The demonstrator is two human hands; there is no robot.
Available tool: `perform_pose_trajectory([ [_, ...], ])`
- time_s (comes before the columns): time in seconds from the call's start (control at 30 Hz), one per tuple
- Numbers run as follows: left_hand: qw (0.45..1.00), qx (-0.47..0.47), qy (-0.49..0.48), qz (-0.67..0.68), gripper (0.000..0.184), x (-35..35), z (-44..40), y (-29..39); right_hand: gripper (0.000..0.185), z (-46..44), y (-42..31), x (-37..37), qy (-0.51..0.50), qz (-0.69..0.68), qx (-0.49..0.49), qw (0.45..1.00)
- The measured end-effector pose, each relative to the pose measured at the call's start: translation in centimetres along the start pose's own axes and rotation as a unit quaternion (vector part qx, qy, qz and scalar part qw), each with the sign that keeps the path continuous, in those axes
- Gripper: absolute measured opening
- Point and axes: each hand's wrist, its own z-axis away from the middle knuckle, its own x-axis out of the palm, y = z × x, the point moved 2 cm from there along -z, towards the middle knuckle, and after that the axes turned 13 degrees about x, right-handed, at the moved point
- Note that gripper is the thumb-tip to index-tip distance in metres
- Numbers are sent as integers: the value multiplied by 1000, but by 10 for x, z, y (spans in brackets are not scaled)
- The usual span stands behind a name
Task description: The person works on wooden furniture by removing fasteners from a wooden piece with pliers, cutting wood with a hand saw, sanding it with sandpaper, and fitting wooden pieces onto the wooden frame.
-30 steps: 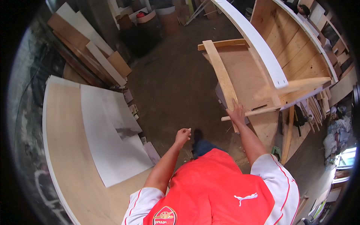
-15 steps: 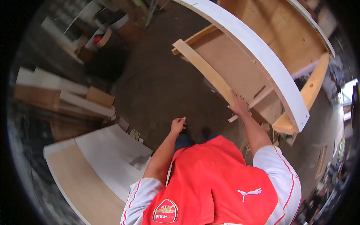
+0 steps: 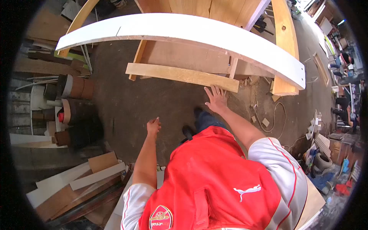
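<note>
My right hand (image 3: 217, 100) is open with its fingers spread, the fingertips at the lower edge of a pale wooden board (image 3: 180, 75). That board lies across the near side of a wooden frame below a long white curved panel (image 3: 184, 28). Out over the dark floor, my left hand (image 3: 154, 126) is held away from the frame with its fingers curled in. Whatever it holds, if anything, is too small to make out.
Wood offcuts and a cable (image 3: 282, 119) lie on the floor (image 3: 126, 103) at right. Rolls of material (image 3: 80, 109) stand at left, above stacked boards (image 3: 88, 174). A wooden post (image 3: 285, 46) supports the frame's right end. People are at the far right edge.
My view has turned, so the frame now stretches across in front of me. The right hand stays by the board's end with fingers spread; the left remains curled over the floor.
</note>
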Motion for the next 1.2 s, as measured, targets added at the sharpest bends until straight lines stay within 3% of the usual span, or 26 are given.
perform_pose_trajectory([
  [0.1,992,60,27,-107,47,-14,-33,28,91,-25,-5,5,-2,-24,-24,999],
  [0.2,986,111,47,-116,50,-26,-59,54,94,-57,-16,-8,-6,-37,-20,999],
  [0.3,957,154,77,-234,53,-37,-97,74,94,-93,-45,-20,-60,-31,6,998],
  [0.33,951,147,85,-259,55,-40,-100,89,96,-102,-49,-13,-11,-14,-28,999],
  [0.4,961,151,110,-203,59,-48,-104,114,98,-119,-70,-13,-51,-17,-35,998],
  [0.5,941,212,132,-228,69,-68,-138,122,100,-136,-106,-14,-77,-25,-59,995],
  [0.6,931,216,164,-244,82,-89,-164,135,101,-150,-148,-22,-69,-23,-85,994],
  [0.7,936,208,149,-243,93,-111,-191,146,102,-160,-192,-18,-53,-6,-91,994],
  [0.8,921,273,97,-259,99,-126,-212,150,103,-167,-229,-8,-49,2,-91,995],
  [1.0,899,361,62,-239,100,-143,-250,164,105,-197,-285,15,-47,25,-68,996],
  [1.2,890,399,22,-217,94,-147,-272,178,97,-214,-296,34,-81,40,4,996],
])
